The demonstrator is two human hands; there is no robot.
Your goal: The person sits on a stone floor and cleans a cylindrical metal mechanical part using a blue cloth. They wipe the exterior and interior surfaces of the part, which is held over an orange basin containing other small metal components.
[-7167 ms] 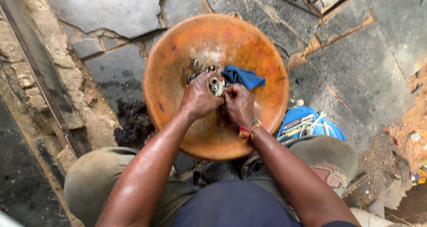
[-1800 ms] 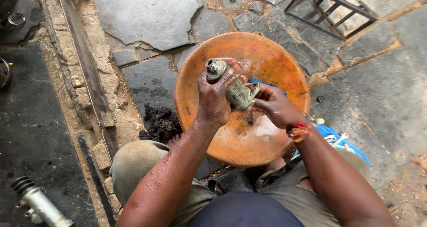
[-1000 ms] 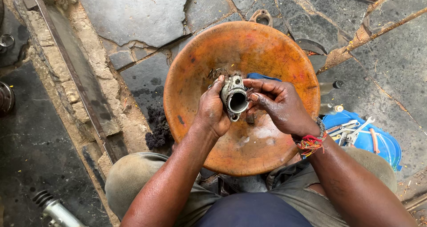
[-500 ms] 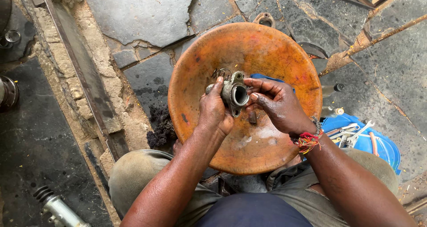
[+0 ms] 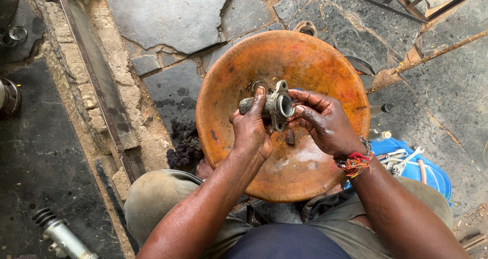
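Gripping grimy flanged metal cylinder (image 5: 274,105); rusty basin (image 5: 325,61)

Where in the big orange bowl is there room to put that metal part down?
The near half of the orange bowl, below both hands, is bare apart from pale smears. The far wall, toward the handle, is bare too. The middle is crowded: the left hand and right hand hold the metal part there, over wire rings and a small piece.
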